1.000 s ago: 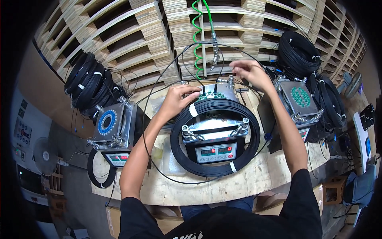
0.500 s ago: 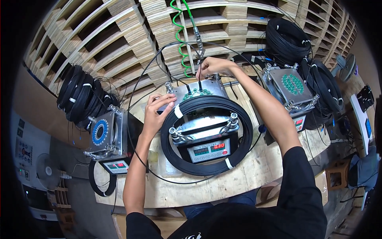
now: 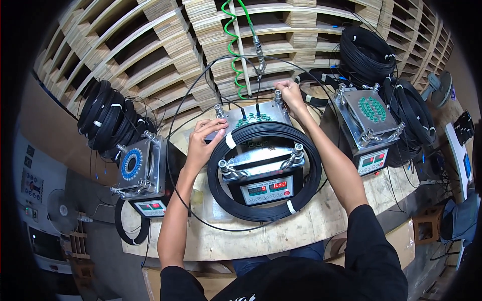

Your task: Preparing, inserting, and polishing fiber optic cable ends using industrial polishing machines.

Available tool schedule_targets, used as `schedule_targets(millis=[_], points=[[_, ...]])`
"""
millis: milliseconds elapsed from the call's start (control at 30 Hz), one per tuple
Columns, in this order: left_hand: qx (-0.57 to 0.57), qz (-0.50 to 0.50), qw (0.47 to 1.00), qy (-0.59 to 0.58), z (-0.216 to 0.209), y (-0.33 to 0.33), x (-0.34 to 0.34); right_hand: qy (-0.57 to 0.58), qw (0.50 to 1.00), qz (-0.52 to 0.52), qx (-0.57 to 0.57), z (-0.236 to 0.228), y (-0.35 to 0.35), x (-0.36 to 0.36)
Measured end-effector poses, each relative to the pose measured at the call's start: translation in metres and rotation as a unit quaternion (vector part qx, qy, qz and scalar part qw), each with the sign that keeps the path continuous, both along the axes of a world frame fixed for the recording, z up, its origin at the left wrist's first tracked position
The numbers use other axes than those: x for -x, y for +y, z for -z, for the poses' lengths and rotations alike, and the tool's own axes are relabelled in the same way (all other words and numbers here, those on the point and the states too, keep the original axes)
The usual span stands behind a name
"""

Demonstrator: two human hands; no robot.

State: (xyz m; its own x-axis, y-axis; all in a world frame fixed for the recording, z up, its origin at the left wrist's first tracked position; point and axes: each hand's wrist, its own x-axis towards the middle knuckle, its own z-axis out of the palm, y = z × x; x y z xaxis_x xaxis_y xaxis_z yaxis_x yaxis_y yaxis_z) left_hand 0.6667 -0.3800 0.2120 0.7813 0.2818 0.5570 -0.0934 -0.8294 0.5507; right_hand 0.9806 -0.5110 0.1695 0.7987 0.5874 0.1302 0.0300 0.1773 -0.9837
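Observation:
A coil of black cable [image 3: 314,173] leans upright against a metal polishing-type machine [image 3: 241,194] with a lit red display. On its top plate [image 3: 277,114] is a cluster of green fittings [image 3: 253,119]; two black cable ends stand in them. My left hand [image 3: 202,141] lies at the plate's left edge beside the coil, fingers extended and apart, with the thumb near the white tie. My right hand [image 3: 291,96] is at the plate's far right corner, next to the clamp post [image 3: 277,95]. Its fingers are curled closed; what they hold, if anything, is hidden.
Similar machines stand left [image 3: 131,165] and right [image 3: 371,113], with black cable coils [image 3: 103,115] beside or behind them. A green spiral air hose [image 3: 232,35] hangs before stacked wooden pallets [image 3: 160,55]. A loose cable loop arches over my left forearm.
My right hand has moved right, from the standing cable end to the plate's far right corner. My left hand stays near the coil. The display's lit digits have changed.

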Motion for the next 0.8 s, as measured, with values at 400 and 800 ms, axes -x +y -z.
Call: schedule_targets(millis=[400,800], points=[[-0.004,-0.005,1.000,0.003,-0.001,-0.001,0.002,0.145,0.979,-0.040,-0.140,-0.003,-0.032,0.014],[0.016,0.005,1.000,0.009,0.000,0.003,0.004,0.207,0.963,-0.146,-0.097,-0.018,-0.049,0.009]])
